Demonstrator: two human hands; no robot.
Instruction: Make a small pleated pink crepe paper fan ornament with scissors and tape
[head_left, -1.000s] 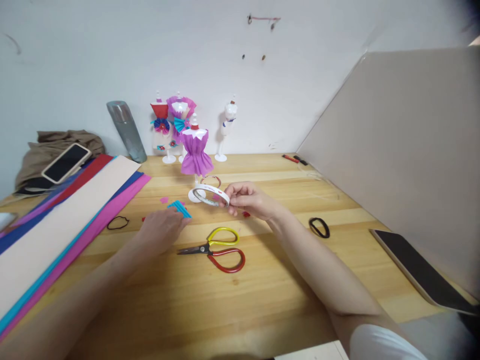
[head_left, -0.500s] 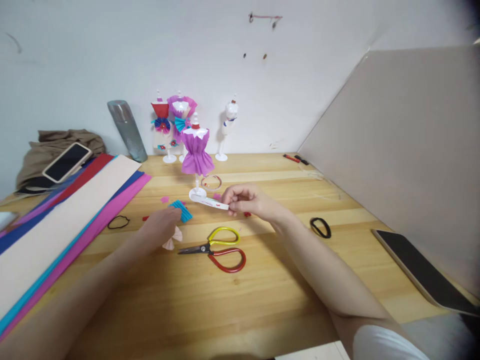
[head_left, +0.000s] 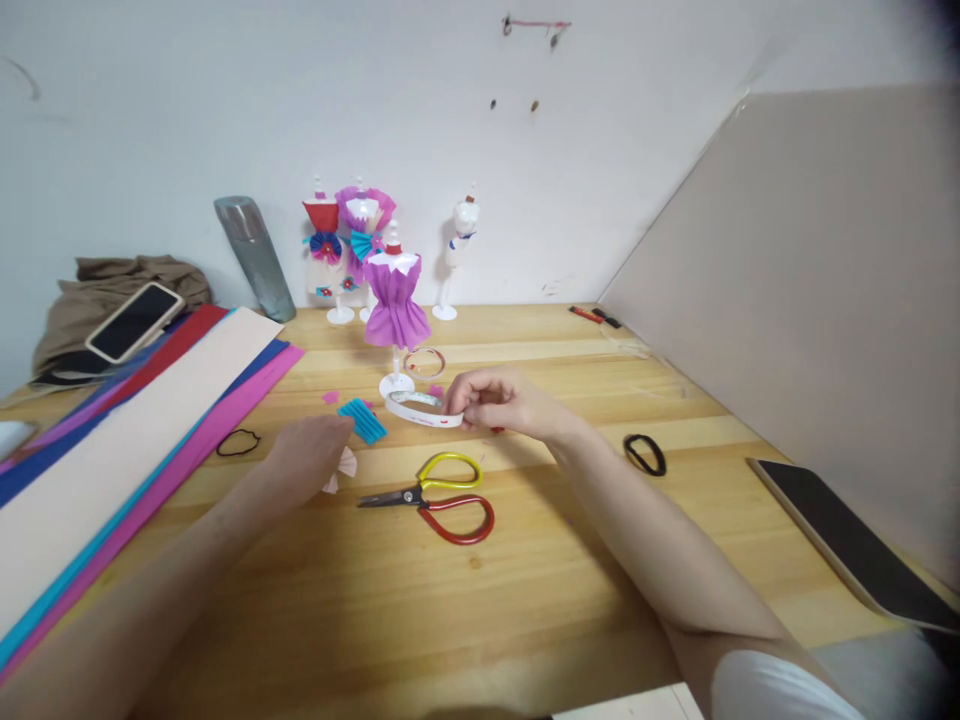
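My right hand (head_left: 499, 402) pinches the edge of a white ring-shaped roll of tape (head_left: 424, 416), tilted just above the table in front of a small dress form. That form wears a gathered purple paper dress (head_left: 396, 300). To the left, my left hand (head_left: 309, 450) is low over the wood with its fingers mostly hidden. Close by its fingertips lie a blue pleated paper piece (head_left: 363, 422) and a pale pink pleated piece (head_left: 345, 465), partly covered by the hand. Scissors (head_left: 409, 497) with one yellow and one red handle rest between my forearms, blades pointing left.
Several dressed forms (head_left: 325, 250) line the wall beside a bottle (head_left: 259, 260). Long coloured paper sheets (head_left: 135, 440) and a phone (head_left: 135, 322) cover the left side. At right are a black hair tie (head_left: 644, 455) and a dark-screened device (head_left: 840, 530). Another tape ring (head_left: 424, 363) lies behind.
The tape roll has turned in my right hand, so its round opening now shows. My left hand has shifted slightly left, away from the blue piece.
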